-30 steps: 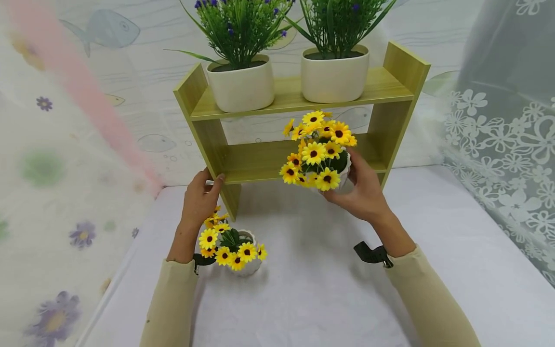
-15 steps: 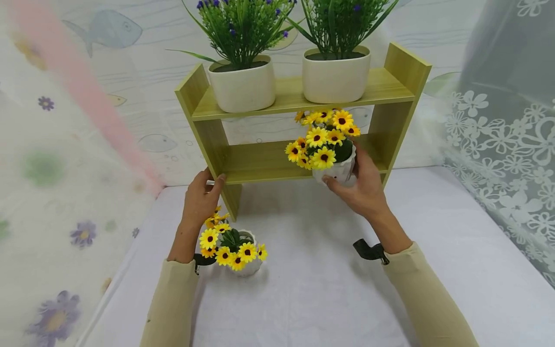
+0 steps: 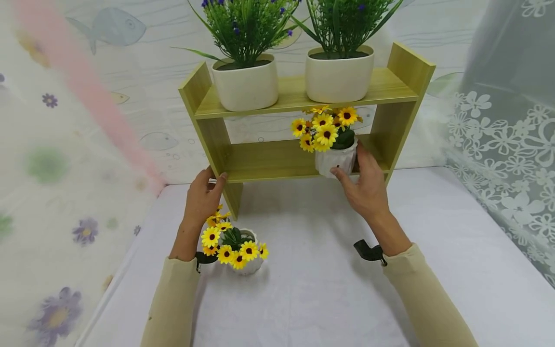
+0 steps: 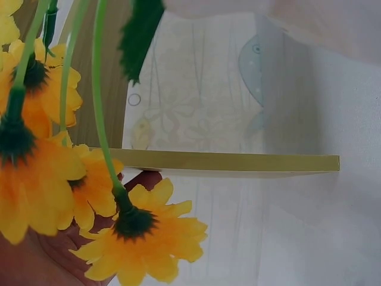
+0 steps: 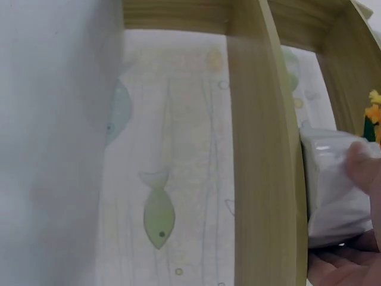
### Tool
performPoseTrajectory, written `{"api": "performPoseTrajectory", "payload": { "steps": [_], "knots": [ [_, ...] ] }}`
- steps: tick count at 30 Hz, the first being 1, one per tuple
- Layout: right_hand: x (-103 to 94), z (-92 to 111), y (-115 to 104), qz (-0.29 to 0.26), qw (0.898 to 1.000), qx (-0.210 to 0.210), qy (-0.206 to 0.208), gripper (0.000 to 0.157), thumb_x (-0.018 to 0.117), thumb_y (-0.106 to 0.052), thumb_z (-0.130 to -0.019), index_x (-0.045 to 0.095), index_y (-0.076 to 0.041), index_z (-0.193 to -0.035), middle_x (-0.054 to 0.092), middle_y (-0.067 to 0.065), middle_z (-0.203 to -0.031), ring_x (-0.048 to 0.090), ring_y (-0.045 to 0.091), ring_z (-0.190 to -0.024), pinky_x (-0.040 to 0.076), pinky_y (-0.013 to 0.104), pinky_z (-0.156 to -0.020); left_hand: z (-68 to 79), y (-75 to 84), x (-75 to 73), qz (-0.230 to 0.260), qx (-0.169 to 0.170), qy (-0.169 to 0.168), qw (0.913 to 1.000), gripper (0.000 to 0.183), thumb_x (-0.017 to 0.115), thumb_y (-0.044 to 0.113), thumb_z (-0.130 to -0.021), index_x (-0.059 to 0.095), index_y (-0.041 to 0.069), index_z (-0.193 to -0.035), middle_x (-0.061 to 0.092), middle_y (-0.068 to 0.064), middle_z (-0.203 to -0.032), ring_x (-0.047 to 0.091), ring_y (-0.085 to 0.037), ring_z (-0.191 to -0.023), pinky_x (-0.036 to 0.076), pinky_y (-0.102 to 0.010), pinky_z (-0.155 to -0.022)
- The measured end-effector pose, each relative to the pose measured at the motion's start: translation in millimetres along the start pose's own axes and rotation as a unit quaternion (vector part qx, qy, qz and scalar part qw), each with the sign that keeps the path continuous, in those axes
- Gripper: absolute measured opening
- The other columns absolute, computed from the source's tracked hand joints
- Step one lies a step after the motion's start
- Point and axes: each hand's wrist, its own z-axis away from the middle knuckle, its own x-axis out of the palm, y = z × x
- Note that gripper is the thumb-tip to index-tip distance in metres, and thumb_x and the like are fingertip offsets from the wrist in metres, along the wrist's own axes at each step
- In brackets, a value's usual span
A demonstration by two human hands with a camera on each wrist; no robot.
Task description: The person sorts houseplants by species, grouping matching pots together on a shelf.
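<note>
In the head view my right hand (image 3: 366,185) grips a white flowerpot (image 3: 335,161) of yellow artificial sunflowers between thumb and fingers. The pot is upright at the front edge of the lower shelf (image 3: 270,161), toward its right end. In the right wrist view the pot (image 5: 336,187) sits right at the shelf board (image 5: 268,149), thumb on its near side. My left hand (image 3: 202,197) holds the left side panel of the wooden shelf rack at the lower shelf's corner. A second pot of sunflowers (image 3: 234,248) stands on the table beside my left wrist; its flowers (image 4: 134,226) partly cover that hand in the left wrist view.
Two cream oval planters (image 3: 245,86) with green plants and small purple flowers stand on the top shelf (image 3: 291,90). A white cloth covers the table (image 3: 303,284). Behind the rack hangs a fish-print curtain (image 3: 158,115); a lace curtain (image 3: 507,144) hangs at the right.
The right hand has moved the held flowerpot slightly right and back toward the lower shelf, turning it from tilted to upright. The left hand has stayed on the rack.
</note>
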Motion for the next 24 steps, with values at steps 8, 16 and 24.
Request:
{"api": "performPoseTrajectory", "payload": {
  "steps": [8, 16, 24],
  "knots": [
    [3.0, 4, -3, 0.015, 0.998, -0.013, 0.061, 0.078, 0.088, -0.020, -0.089, 0.048, 0.003, -0.153, 0.055, 0.024, -0.143, 0.055, 0.039, -0.128, 0.050, 0.054, -0.106, -1.2, 0.2, 0.5, -0.003, -0.003, -0.002, 1.0000, 0.058, 0.050, 0.044, -0.112, 0.049, 0.010, -0.159, 0.063, -0.017, -0.135, 0.067, -0.037, -0.118, 0.057, -0.057, -0.100],
    [24.2, 18, -14, -0.009, 0.980, -0.055, 0.190, 0.061, 0.077, -0.020, -0.087, 0.050, 0.007, -0.134, 0.051, 0.025, -0.132, 0.047, 0.035, -0.125, 0.041, 0.046, -0.104, -0.1, 0.5, 0.3, -0.002, -0.004, -0.003, 1.0000, 0.056, 0.050, 0.043, -0.112, 0.050, 0.010, -0.158, 0.064, -0.017, -0.134, 0.067, -0.036, -0.119, 0.057, -0.056, -0.101],
    [65.1, 47, -35, -0.055, 0.978, -0.151, 0.130, 0.037, 0.066, -0.009, -0.084, 0.059, 0.007, -0.117, 0.061, 0.021, -0.116, 0.053, 0.040, -0.111, 0.038, 0.048, -0.098, -0.2, 0.8, -0.2, -0.004, -0.007, -0.002, 1.0000, 0.057, 0.050, 0.044, -0.112, 0.049, 0.011, -0.158, 0.063, -0.017, -0.133, 0.067, -0.037, -0.118, 0.058, -0.056, -0.100]
  ]
}}
